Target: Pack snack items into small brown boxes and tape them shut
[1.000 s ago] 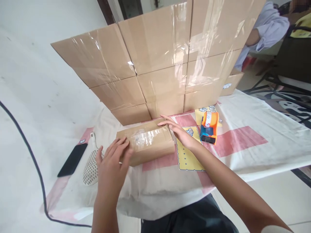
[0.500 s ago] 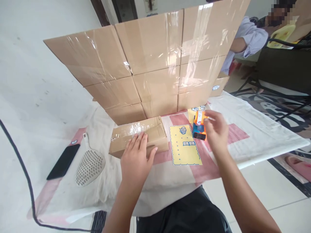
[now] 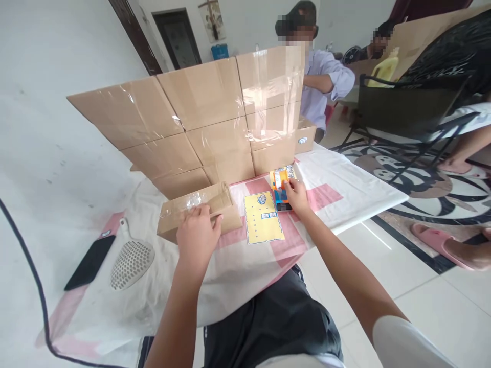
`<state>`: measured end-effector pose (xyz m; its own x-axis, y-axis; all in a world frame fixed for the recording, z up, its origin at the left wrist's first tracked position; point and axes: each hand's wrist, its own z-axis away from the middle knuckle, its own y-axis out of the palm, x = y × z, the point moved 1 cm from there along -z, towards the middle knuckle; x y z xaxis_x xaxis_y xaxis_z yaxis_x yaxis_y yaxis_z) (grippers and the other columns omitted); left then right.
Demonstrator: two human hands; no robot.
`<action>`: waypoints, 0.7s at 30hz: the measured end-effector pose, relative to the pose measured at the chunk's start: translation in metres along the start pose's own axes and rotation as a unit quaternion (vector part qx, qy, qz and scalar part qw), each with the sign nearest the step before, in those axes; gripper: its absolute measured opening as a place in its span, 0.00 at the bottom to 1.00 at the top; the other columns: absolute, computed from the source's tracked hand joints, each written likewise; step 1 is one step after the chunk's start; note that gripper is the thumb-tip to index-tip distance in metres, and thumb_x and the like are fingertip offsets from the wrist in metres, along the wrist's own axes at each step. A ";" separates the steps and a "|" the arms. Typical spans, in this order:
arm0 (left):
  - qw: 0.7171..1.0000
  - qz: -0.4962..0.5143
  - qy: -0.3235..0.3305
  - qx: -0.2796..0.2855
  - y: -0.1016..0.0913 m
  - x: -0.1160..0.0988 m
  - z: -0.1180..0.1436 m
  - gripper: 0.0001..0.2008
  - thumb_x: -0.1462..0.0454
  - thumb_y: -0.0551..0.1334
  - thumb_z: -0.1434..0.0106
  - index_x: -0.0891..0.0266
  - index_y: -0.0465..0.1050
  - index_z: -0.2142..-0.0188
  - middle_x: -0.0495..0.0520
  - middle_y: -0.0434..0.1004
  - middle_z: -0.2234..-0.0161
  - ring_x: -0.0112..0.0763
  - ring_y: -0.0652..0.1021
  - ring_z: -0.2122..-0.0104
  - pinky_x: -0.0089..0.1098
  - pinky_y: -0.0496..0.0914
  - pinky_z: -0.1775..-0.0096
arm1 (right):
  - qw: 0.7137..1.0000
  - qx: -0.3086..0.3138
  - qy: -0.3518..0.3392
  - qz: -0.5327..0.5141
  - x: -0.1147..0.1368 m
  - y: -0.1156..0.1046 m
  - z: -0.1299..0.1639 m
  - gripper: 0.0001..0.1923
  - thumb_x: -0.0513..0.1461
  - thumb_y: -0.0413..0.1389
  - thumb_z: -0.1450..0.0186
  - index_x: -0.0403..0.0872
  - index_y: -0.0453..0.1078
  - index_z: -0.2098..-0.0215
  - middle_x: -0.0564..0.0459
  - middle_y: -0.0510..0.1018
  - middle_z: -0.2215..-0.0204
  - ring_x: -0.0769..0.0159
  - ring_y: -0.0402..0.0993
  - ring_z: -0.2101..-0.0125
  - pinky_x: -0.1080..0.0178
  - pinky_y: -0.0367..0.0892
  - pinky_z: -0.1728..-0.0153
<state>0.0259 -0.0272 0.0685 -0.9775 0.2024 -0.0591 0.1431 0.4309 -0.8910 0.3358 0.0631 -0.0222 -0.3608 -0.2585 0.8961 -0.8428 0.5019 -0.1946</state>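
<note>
My left hand (image 3: 196, 232) is on the near side of a taped cardboard box (image 3: 227, 204). Its fingers bend over the top and the thumb lies by the front edge, closed on the box. To the right, my right hand (image 3: 299, 197) pinches the orange part of an orange and blue toy (image 3: 281, 180) with a black end; its exact kind is unclear. Between my hands lies a yellow card (image 3: 264, 230) with blue drawings. A second printed card (image 3: 290, 170) is partly hidden behind the toy.
A tall cardboard screen (image 3: 215, 97) stands behind the box. At the left lie a white perforated scoop (image 3: 132, 263) and a black phone-like slab (image 3: 90, 263). A small box (image 3: 306, 143) is past the screen. Other people and a dark chair (image 3: 410, 112) are at the right.
My view has swung to the right and shows more of the room. My left fingers, flat on the box before, now bend over it. My right fingers have closed onto the toy.
</note>
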 end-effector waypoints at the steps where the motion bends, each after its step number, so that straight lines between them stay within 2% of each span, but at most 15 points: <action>1: 1.000 0.012 -0.001 -0.026 0.000 -0.007 0.003 0.18 0.57 0.58 0.33 0.69 0.77 0.53 0.74 0.79 0.50 0.64 0.73 0.41 0.63 0.61 0.38 | 1.000 -0.001 -0.010 -0.008 0.002 -0.003 0.003 0.21 0.50 0.52 0.31 0.49 0.56 0.77 0.57 0.62 0.78 0.67 0.58 0.72 0.62 0.55 0.69; 3: 0.992 0.079 -0.009 -0.101 0.003 -0.029 0.011 0.20 0.55 0.58 0.32 0.67 0.77 0.50 0.72 0.75 0.42 0.63 0.67 0.35 0.62 0.55 0.35 | 0.999 0.001 -0.023 -0.028 0.005 -0.008 0.008 0.19 0.51 0.50 0.30 0.49 0.59 0.75 0.56 0.65 0.76 0.66 0.60 0.71 0.62 0.57 0.69; 5: 0.972 0.190 -0.007 -0.138 0.016 -0.058 0.018 0.19 0.55 0.57 0.31 0.61 0.77 0.47 0.65 0.77 0.43 0.55 0.71 0.38 0.55 0.59 0.36 | 0.998 0.005 -0.032 -0.047 0.008 -0.011 0.012 0.19 0.51 0.49 0.30 0.48 0.62 0.73 0.55 0.68 0.74 0.66 0.63 0.71 0.62 0.60 0.67; 6: 0.959 0.258 -0.010 -0.119 0.027 -0.073 0.019 0.18 0.55 0.58 0.31 0.59 0.77 0.47 0.62 0.80 0.48 0.50 0.76 0.44 0.50 0.63 0.38 | 0.998 0.007 -0.036 -0.053 0.010 -0.012 0.014 0.19 0.51 0.49 0.30 0.48 0.64 0.72 0.55 0.69 0.74 0.66 0.64 0.71 0.62 0.61 0.67; 8: 0.920 0.391 -0.032 0.002 0.056 -0.104 0.014 0.20 0.54 0.61 0.33 0.58 0.77 0.46 0.57 0.82 0.61 0.40 0.80 0.60 0.41 0.69 0.49 | 0.997 0.013 -0.044 -0.055 0.013 -0.013 0.016 0.20 0.52 0.50 0.31 0.48 0.66 0.72 0.54 0.71 0.73 0.65 0.66 0.70 0.62 0.62 0.66; 9: 0.891 0.445 -0.053 0.068 0.071 -0.117 0.008 0.22 0.52 0.63 0.35 0.58 0.77 0.45 0.54 0.80 0.67 0.37 0.78 0.66 0.37 0.70 0.56 | 0.997 0.019 -0.050 -0.052 0.014 -0.012 0.017 0.20 0.53 0.50 0.31 0.48 0.66 0.72 0.54 0.72 0.73 0.65 0.66 0.70 0.61 0.62 0.65; 11: 0.850 0.503 -0.070 0.139 0.100 -0.136 -0.009 0.24 0.50 0.64 0.38 0.62 0.79 0.49 0.48 0.73 0.77 0.32 0.73 0.74 0.32 0.67 0.67 | 0.997 0.030 -0.064 -0.042 0.015 -0.012 0.018 0.21 0.54 0.51 0.31 0.48 0.66 0.73 0.54 0.72 0.74 0.64 0.66 0.70 0.61 0.62 0.65; 13: 0.829 0.533 -0.061 0.158 0.121 -0.144 -0.027 0.21 0.49 0.63 0.38 0.64 0.81 0.59 0.47 0.68 0.81 0.30 0.70 0.77 0.30 0.63 0.72 | 0.996 0.037 -0.080 -0.031 0.015 -0.012 0.019 0.22 0.54 0.51 0.31 0.49 0.65 0.74 0.54 0.71 0.75 0.64 0.66 0.71 0.60 0.62 0.65; 15: 0.811 0.559 -0.050 0.165 0.132 -0.145 -0.040 0.20 0.49 0.64 0.39 0.64 0.81 0.67 0.48 0.69 0.80 0.30 0.70 0.77 0.30 0.63 0.72 | 0.995 0.036 -0.092 -0.020 0.013 -0.012 0.018 0.22 0.54 0.50 0.30 0.49 0.63 0.75 0.55 0.69 0.76 0.64 0.65 0.71 0.60 0.61 0.66; 18: 0.797 0.583 -0.041 0.152 0.133 -0.140 -0.046 0.18 0.50 0.66 0.41 0.63 0.79 0.71 0.51 0.73 0.75 0.32 0.74 0.72 0.30 0.66 0.68 | 0.995 0.021 -0.102 -0.005 0.010 -0.011 0.016 0.22 0.52 0.51 0.30 0.50 0.60 0.76 0.56 0.67 0.77 0.64 0.62 0.73 0.60 0.59 0.67; 21: 0.788 0.601 -0.042 0.124 0.126 -0.136 -0.042 0.16 0.50 0.68 0.42 0.61 0.78 0.71 0.58 0.79 0.62 0.39 0.78 0.59 0.31 0.69 0.63 | 0.994 0.003 -0.108 0.006 0.007 -0.009 0.013 0.22 0.52 0.52 0.30 0.50 0.57 0.77 0.56 0.64 0.78 0.64 0.60 0.74 0.60 0.57 0.68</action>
<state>0.1834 0.0369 -0.0167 -0.1666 0.2699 -0.9484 0.9493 -0.2162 -0.2283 0.3355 0.0457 -0.0195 -0.4466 -0.4238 0.7880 -0.8406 0.5004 -0.2072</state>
